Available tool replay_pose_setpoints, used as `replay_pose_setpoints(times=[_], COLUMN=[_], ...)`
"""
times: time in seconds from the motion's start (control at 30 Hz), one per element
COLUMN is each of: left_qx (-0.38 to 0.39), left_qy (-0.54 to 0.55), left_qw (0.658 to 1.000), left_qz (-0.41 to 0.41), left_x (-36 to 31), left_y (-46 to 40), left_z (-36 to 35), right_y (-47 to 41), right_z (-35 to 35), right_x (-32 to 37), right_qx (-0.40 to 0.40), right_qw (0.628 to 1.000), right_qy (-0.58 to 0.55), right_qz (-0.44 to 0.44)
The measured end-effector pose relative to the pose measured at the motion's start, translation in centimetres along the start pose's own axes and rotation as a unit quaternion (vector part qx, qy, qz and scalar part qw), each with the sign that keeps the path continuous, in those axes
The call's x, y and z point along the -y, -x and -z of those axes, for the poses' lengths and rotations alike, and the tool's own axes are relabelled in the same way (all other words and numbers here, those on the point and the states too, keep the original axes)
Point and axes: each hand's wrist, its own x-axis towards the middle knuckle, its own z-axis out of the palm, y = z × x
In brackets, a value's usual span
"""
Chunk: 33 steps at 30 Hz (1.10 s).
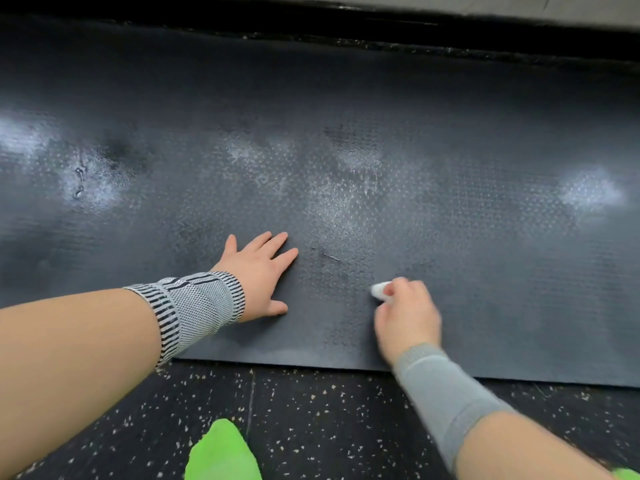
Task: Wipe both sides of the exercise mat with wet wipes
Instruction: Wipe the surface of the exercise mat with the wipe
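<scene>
Exercise mat [346,140] flat on speckled floor [311,427], long axis left-right across view, near edge just ahead of knees. Wet sheen mid-mat, beyond both hands; near strip looks dull, likely next. Left hand [258,277] splayed flat, pinning mat. Right hand [407,315] curled tight around wet wipe [379,291], pressed to mat, nearer the dull patch on the right.

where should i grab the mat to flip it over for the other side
Take the exercise mat by its near long edge, coming from the speckled floor side. That edge lies flat, free and closest. First lift the left hand off it; the right hand is bunched on the wet wipe.
</scene>
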Motion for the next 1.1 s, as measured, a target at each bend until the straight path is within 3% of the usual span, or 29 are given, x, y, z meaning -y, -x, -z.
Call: replay_pose_setpoints(times=[0.07,0.17,0.23,0.33,0.4,0.47,0.57,0.63,0.73,0.83,0.9,1.03,1.1], left_qx=[-0.011,-0.014,-0.008,-0.002,0.000,-0.005,-0.012,-0.006,0.002,0.002,-0.008,-0.031,-0.029], left_qy=[0.004,0.002,0.001,-0.002,-0.005,-0.004,0.000,0.003,0.002,0.003,0.010,0.028,0.031], left_qw=[1.000,1.000,1.000,1.000,1.000,1.000,1.000,1.000,1.000,1.000,1.000,0.999,0.999], left_qz=[0.003,0.002,0.001,0.001,-0.002,-0.005,-0.008,-0.011,-0.012,-0.014,-0.015,-0.014,-0.013], left_x=[-0.1,0.0,0.1,0.3,0.3,0.2,0.1,0.1,0.4,0.6,0.4,0.1,0.2], left_y=[-0.2,-0.4,-0.5,-0.2,-0.2,-0.3,-0.5,-0.5,-0.1,0.0,-0.1,-0.5,-0.6], left_z=[0.5,1.0,1.0,0.5,0.3,0.4,0.5,0.5,0.2,0.0,0.1,0.4,0.4], right_y=[3.5,6.8,4.3,-0.6,-1.9,-0.5,3.0,2.4,-2.5,-5.2,-3.9,0.5,-0.8], right_z=[-1.9,-3.2,-2.3,0.0,0.3,-0.5,-2.2,-2.2,0.1,2.1,1.4,-2.0,-1.6], right_x=[2.7,3.8,2.3,0.2,0.5,2.5,5.4,5.1,2.5,0.7,2.5,6.6,5.9], right_qx=[0.079,0.154,0.129,0.037,-0.016,0.019,0.108,0.121,0.037,-0.036,-0.014,0.092,0.094], right_qw=[0.987,0.935,0.952,0.996,1.000,0.999,0.972,0.955,0.995,0.996,0.998,0.977,0.971], right_qy=[0.001,0.004,0.015,-0.009,-0.018,-0.008,0.004,0.014,0.004,-0.026,-0.029,-0.006,0.004], right_qz=[0.140,0.320,0.276,0.076,-0.003,0.027,0.209,0.269,0.096,-0.080,-0.049,0.194,0.218])
